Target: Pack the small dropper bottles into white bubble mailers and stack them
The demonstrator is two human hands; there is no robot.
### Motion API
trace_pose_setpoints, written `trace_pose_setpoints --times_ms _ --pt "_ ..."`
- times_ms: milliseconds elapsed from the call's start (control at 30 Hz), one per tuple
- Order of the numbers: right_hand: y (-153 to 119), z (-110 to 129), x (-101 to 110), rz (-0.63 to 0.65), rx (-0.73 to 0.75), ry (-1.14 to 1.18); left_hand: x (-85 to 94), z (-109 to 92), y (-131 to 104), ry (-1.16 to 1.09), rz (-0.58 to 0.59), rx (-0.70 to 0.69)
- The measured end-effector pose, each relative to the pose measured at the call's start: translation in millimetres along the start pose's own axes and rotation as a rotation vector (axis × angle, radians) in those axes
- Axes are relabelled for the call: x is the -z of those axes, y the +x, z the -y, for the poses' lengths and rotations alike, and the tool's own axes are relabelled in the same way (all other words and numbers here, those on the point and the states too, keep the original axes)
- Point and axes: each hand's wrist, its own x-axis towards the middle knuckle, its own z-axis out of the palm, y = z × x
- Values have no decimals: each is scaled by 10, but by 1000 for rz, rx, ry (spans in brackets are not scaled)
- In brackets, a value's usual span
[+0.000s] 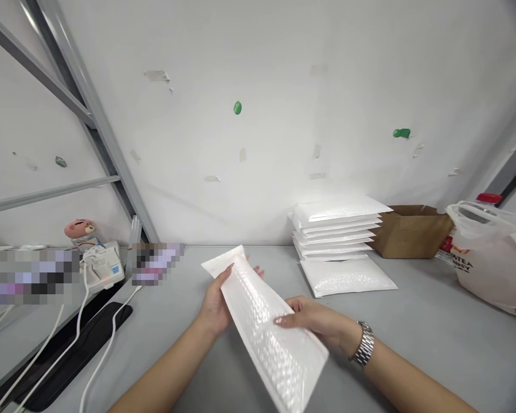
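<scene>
A white bubble mailer [266,321] is held tilted above the grey table, its flap end pointing up and left. My left hand [217,301] grips it near the flap, thumb on the front and fingers behind. On its right edge, my right hand [313,321] is closed with the thumb across the front; a metal watch [364,344] is on that wrist. Behind and to the right, a stack of similar white mailers [335,226] stands against the wall, with one more mailer [348,276] lying flat before it.
A brown paper box [413,232] and a white plastic bag [490,264] stand at the right of the table [163,332]. To the left are a power strip [103,267] with white cables, a pink bear figure [81,228] and a long black tray [77,355].
</scene>
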Motion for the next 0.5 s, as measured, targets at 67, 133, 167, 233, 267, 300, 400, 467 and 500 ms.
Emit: trace_pose_setpoints --times_ms 67,133,167,233,267,300,400,467,500 --pt "7 42 76 -100 83 63 72 -74 73 7 -171 -124" --pt "18 79 111 -181 221 168 145 -126 151 -21 -324 -247" --pt "25 88 105 -201 277 213 174 -131 184 -45 -372 -300" --pt "45 75 55 -214 311 255 209 -94 225 -81 -399 -374" --pt "57 54 21 -218 292 254 216 -58 234 -83 -389 -386" --pt "69 29 -11 -230 263 243 217 -18 238 -69 -369 -380" --pt "88 -12 -34 -344 207 140 225 53 251 -14 -270 -323" --pt "57 51 17 -436 242 -5 266 17 281 12 -255 -330" --pt "22 118 50 -482 280 -91 298 -23 302 40 -285 -359"
